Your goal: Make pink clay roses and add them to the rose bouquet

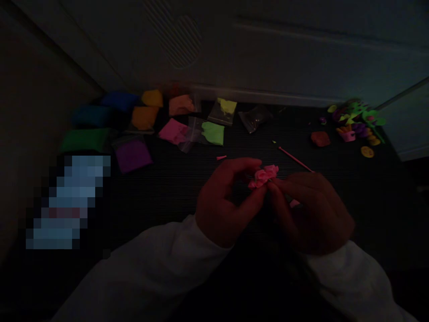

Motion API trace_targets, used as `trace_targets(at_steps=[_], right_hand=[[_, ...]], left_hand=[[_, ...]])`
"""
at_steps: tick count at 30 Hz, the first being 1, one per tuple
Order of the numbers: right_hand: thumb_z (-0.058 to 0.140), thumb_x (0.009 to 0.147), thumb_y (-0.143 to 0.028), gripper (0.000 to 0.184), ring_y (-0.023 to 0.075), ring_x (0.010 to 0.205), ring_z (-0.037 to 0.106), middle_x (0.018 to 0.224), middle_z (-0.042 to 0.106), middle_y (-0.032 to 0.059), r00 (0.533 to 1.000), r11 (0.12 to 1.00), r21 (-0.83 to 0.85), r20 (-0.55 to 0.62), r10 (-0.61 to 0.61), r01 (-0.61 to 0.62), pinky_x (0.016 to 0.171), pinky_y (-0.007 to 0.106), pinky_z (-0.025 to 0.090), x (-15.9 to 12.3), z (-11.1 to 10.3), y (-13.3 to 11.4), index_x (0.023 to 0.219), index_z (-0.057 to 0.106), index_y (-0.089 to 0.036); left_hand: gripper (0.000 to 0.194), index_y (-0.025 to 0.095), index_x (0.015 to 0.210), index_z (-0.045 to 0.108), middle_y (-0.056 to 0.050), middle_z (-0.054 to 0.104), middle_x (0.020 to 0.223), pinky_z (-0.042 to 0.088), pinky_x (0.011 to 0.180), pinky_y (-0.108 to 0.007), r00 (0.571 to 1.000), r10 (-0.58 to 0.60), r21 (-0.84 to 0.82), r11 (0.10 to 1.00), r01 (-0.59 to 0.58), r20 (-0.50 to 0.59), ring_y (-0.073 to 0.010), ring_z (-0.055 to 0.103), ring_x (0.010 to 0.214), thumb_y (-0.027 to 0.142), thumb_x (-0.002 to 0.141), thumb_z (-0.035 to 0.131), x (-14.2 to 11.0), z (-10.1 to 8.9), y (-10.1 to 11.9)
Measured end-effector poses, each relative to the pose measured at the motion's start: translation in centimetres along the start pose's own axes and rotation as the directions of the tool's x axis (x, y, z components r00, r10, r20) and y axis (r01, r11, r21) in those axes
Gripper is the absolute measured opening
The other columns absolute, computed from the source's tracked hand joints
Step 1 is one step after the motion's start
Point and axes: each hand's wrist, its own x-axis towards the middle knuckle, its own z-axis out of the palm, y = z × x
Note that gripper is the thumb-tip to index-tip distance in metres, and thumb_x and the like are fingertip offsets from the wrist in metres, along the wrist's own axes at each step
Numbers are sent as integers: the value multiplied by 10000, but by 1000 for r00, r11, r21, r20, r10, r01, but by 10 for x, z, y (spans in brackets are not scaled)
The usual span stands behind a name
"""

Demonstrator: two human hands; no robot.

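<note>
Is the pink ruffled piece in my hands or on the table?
In hand: your left hand pinches the pink ruffled piece, and the fingertips of your right hand meet its edge.

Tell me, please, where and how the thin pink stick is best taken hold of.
Probably mid-shaft on the pink stick, pinched from above across its length: it is slim, lies on the dark table, and its middle is uncovered, while its near end meets the right hand in view.
</note>
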Motion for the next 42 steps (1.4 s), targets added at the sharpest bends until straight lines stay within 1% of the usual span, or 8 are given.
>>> trace_targets(at_steps=[10, 15, 17, 21, 24, 26, 33, 42], right_hand=[[618, 653, -137, 270, 130, 701, 549, 777, 601, 27, 1000, 1000, 3, -4, 28, -28, 625, 272, 454, 0, 1, 0, 914, 556, -170], [620, 645, -130, 319, 131, 694, 546, 774, 605, 29, 999, 999, 8, 24, 41, -41, 621, 268, 453, 3, 0, 0, 955, 549, -160], [608, 655, -139, 339, 128, 673, 539, 749, 597, 19, 997, 997, 21, 3, 78, -78, 608, 268, 448, 4, 0, 0, 984, 536, -169], [562, 687, -130, 287, 120, 680, 528, 785, 585, 15, 976, 977, 68, -63, 209, -205, 619, 269, 440, 6, 0, 2, 968, 540, -182], [530, 713, -128, 237, 131, 721, 529, 814, 581, 28, 961, 957, 101, -35, 275, -270, 648, 283, 437, 9, 2, 5, 945, 552, -175], [510, 731, -138, 202, 143, 757, 528, 818, 575, 39, 957, 949, 131, -2, 290, -288, 676, 298, 432, 10, 3, 6, 925, 559, -171], [541, 718, -158, 192, 132, 782, 514, 838, 555, 33, 944, 934, 160, 140, 298, -318, 710, 286, 419, 11, 9, 6, 909, 562, -154], [517, 731, -130, 204, 119, 797, 508, 849, 549, 19, 941, 925, 184, 142, 309, -331, 715, 273, 409, 9, 8, 6, 932, 534, -160]], left_hand=[[440, 240, 1030, 500, -11, 567, 978, 454, 788, -281, 999, 42, -8, 999, -42, -18, -145, 564, 843, 73, 636, 600, 0, 1, 0], [383, 224, 985, 526, -19, 593, 953, 452, 782, -277, 991, -132, -162, 979, 126, -26, -150, 573, 846, 95, 635, 612, 4, 2, 2], [342, 204, 945, 530, -17, 608, 922, 462, 748, -268, 965, -264, -329, 911, 250, 3, -143, 584, 821, 111, 630, 622, 10, 3, 0], [305, 168, 878, 534, -9, 629, 839, 463, 715, -259, 859, -493, -610, 640, 467, 140, -127, 594, 770, 114, 597, 640, 21, 3, -5], [300, 146, 856, 543, -11, 633, 790, 459, 687, -243, 786, -583, -678, 494, 545, 207, -112, 594, 716, 84, 576, 632, 26, 3, -6], [298, 137, 841, 547, -9, 631, 762, 455, 665, -232, 765, -606, -686, 463, 561, 217, -105, 592, 687, 72, 564, 633, 26, 4, -6], [300, 135, 828, 560, -8, 629, 758, 437, 691, -237, 797, -567, -710, 472, 522, 208, -109, 583, 716, 63, 547, 634, 24, 6, -11], [324, 143, 845, 562, 1, 629, 732, 437, 656, -230, 801, -555, -713, 468, 522, 223, -103, 584, 687, 77, 539, 645, 24, 6, -14]])
